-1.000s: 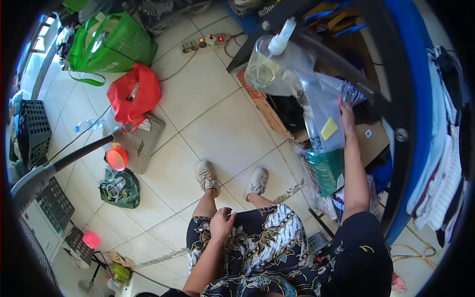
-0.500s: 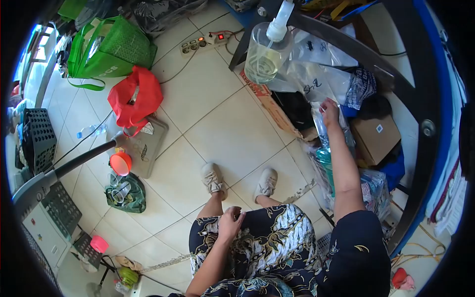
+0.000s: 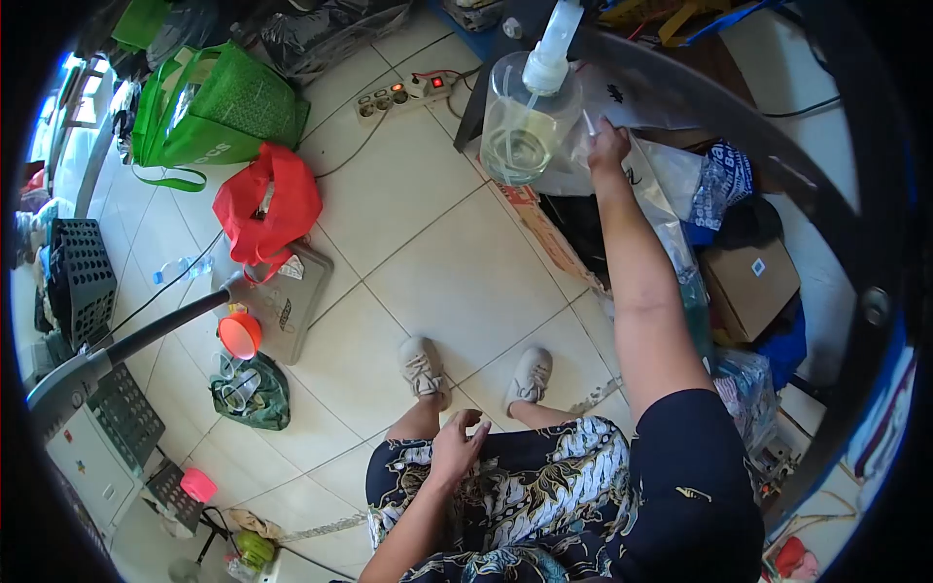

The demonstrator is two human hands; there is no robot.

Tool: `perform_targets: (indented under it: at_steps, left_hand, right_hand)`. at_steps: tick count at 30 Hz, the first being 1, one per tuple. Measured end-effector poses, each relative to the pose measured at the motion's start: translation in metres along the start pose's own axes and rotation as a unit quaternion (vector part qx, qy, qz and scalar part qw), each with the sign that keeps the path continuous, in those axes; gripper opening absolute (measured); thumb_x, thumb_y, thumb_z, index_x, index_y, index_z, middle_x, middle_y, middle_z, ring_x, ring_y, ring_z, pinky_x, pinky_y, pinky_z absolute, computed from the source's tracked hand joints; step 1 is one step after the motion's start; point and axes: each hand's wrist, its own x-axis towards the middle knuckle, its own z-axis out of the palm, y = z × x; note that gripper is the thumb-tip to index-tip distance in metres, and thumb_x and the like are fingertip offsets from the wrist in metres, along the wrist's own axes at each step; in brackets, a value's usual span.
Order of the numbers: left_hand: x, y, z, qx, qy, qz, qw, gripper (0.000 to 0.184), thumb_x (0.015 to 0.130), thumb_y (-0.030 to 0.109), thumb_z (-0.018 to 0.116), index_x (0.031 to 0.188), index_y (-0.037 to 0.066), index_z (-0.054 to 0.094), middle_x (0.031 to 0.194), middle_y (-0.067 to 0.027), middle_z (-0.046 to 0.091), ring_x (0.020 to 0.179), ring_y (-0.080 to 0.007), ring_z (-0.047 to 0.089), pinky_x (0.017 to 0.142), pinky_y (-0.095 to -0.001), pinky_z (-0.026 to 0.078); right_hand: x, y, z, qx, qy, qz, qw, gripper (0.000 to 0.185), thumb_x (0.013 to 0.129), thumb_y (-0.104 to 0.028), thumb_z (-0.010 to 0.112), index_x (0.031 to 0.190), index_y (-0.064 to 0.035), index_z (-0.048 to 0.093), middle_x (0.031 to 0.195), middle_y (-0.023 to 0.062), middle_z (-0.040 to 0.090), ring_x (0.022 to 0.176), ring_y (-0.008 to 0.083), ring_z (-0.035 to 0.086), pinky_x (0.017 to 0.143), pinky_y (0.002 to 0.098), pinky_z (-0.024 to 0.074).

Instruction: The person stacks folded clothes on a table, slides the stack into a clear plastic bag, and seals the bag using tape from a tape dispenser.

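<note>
My right hand [image 3: 609, 146] reaches forward over a box of plastic-wrapped goods, its fingers closed on the edge of a clear plastic bag [image 3: 661, 180]. Just left of that hand stands a clear pump bottle [image 3: 520, 146] with pale liquid in the bottom, which hides part of the bag. Above my lap, my left hand [image 3: 459, 447] hangs with loosely bent fingers apart and holds nothing. An open cardboard box [image 3: 549, 233] with dark contents lies below my right forearm.
A brown carton [image 3: 750, 282] sits right of my forearm, under a dark table frame [image 3: 700, 87]. On the tiled floor are a power strip [image 3: 408, 94], a red bag [image 3: 267, 199], a green bag [image 3: 219, 112], a grey flat case [image 3: 296, 301] and an orange cup [image 3: 239, 334].
My right hand has moved forward and left along the plastic bags, close to the pump bottle. The view has shifted slightly. My left hand stays over my lap.
</note>
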Motion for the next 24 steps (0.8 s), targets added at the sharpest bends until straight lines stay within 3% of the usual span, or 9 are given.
perform_targets:
  at_steps: [2, 5, 7, 8, 11, 14, 18, 20, 24]
  left_hand:
    - [-0.009, -0.009, 0.006, -0.007, -0.002, 0.012, 1.0, 0.032, 0.08, 0.029, 0.057, 0.097, 0.001, 0.056, 0.095, -0.015, 0.06, 0.087, -0.0282, 0.059, 0.077, -0.0349, 0.046]
    - [-0.021, -0.02, 0.012, -0.017, 0.011, -0.026, 0.999, 0.031, 0.078, 0.023, 0.059, 0.099, 0.001, 0.055, 0.095, -0.0153, 0.06, 0.09, -0.029, 0.057, 0.079, -0.035, 0.044]
    - [-0.038, -0.019, 0.011, -0.018, 0.108, 0.115, 0.987, 0.035, 0.074, 0.014, 0.063, 0.105, 0.003, 0.051, 0.101, -0.0156, 0.056, 0.097, -0.0305, 0.053, 0.084, -0.0349, 0.042]
    - [-0.053, 0.003, -0.001, 0.043, 0.141, 0.178, 0.973, 0.049, 0.069, 0.009, 0.066, 0.113, 0.006, 0.046, 0.111, -0.0148, 0.05, 0.105, -0.0306, 0.047, 0.089, -0.0366, 0.038]
    - [-0.106, 0.106, -0.047, 0.026, 0.194, 0.326, 0.925, 0.073, 0.062, 0.026, 0.074, 0.122, 0.007, 0.039, 0.122, -0.0123, 0.043, 0.114, -0.0284, 0.041, 0.096, -0.0441, 0.03]
    - [-0.153, 0.206, -0.097, 0.226, 0.017, 0.449, 0.864, 0.082, 0.058, 0.043, 0.074, 0.123, 0.008, 0.039, 0.119, -0.0118, 0.047, 0.114, -0.025, 0.042, 0.102, -0.0523, 0.015]
    - [-0.215, 0.273, -0.131, 0.26, -0.216, 0.443, 0.83, 0.037, 0.067, 0.03, 0.07, 0.092, 0.004, 0.06, 0.079, -0.0103, 0.061, 0.076, -0.026, 0.06, 0.08, -0.0404, 0.042]
    - [-0.257, 0.294, -0.138, 0.128, -0.189, 0.46, 0.858, 0.016, 0.074, 0.014, 0.064, 0.083, 0.001, 0.061, 0.071, -0.011, 0.06, 0.066, -0.0257, 0.058, 0.066, -0.0346, 0.045]
    - [-0.306, 0.338, -0.143, 0.056, -0.187, 0.61, 0.768, 0.026, 0.071, -0.006, 0.054, 0.094, 0.002, 0.061, 0.086, -0.0145, 0.059, 0.08, -0.0275, 0.058, 0.073, -0.0342, 0.046]
  right_hand:
    - [-0.029, -0.021, -0.02, -0.004, 0.044, -0.163, 0.986, 0.025, 0.083, -0.013, 0.053, 0.104, -0.0032, 0.045, 0.09, 0.0068, 0.052, 0.069, 0.0141, 0.051, 0.05, 0.0306, 0.0419]
    - [-0.146, -0.106, -0.081, -0.137, -0.021, -0.027, 0.99, 0.035, 0.086, -0.006, 0.045, 0.119, -0.0022, 0.034, 0.089, 0.0106, 0.051, 0.067, 0.0152, 0.052, 0.039, 0.0221, 0.0405]
    - [-0.199, -0.095, -0.139, -0.367, 0.033, -0.439, 0.819, 0.04, 0.084, -0.007, 0.048, 0.122, -0.0049, 0.037, 0.097, 0.0216, 0.056, 0.069, 0.0331, 0.058, 0.06, 0.0379, 0.0474]
    - [-0.257, -0.153, -0.161, -0.364, -0.113, -0.203, 0.902, 0.041, 0.08, -0.005, 0.052, 0.119, -0.0013, 0.042, 0.099, 0.0261, 0.055, 0.082, 0.039, 0.056, 0.072, 0.0416, 0.0439]
    - [-0.361, -0.265, -0.22, -0.447, -0.345, -0.088, 0.821, 0.032, 0.074, -0.014, 0.055, 0.104, -0.0078, 0.059, 0.068, 0.0192, 0.059, 0.062, 0.0355, 0.058, 0.058, 0.0432, 0.0467]
    - [-0.426, -0.355, -0.255, -0.359, -0.488, -0.18, 0.775, 0.027, 0.069, -0.017, 0.06, 0.094, -0.0072, 0.063, 0.068, 0.0162, 0.061, 0.061, 0.0288, 0.061, 0.057, 0.0368, 0.0483]
    - [-0.448, -0.475, -0.273, -0.151, -0.541, -0.017, 0.827, 0.024, 0.077, -0.026, 0.056, 0.083, -0.0052, 0.066, 0.078, 0.0092, 0.065, 0.063, 0.0187, 0.06, 0.06, 0.027, 0.0469]
    - [-0.416, -0.484, -0.286, 0.228, -0.64, 0.173, 0.713, 0.039, 0.085, -0.04, 0.047, 0.092, -0.0065, 0.065, 0.083, 0.0085, 0.063, 0.071, 0.0141, 0.058, 0.069, 0.0241, 0.0445]
    - [-0.415, -0.43, -0.285, -0.016, -0.631, 0.049, 0.774, 0.067, 0.082, -0.062, 0.033, 0.115, -0.006, 0.051, 0.104, 0.005, 0.055, 0.09, 0.0102, 0.051, 0.079, 0.0256, 0.0401]
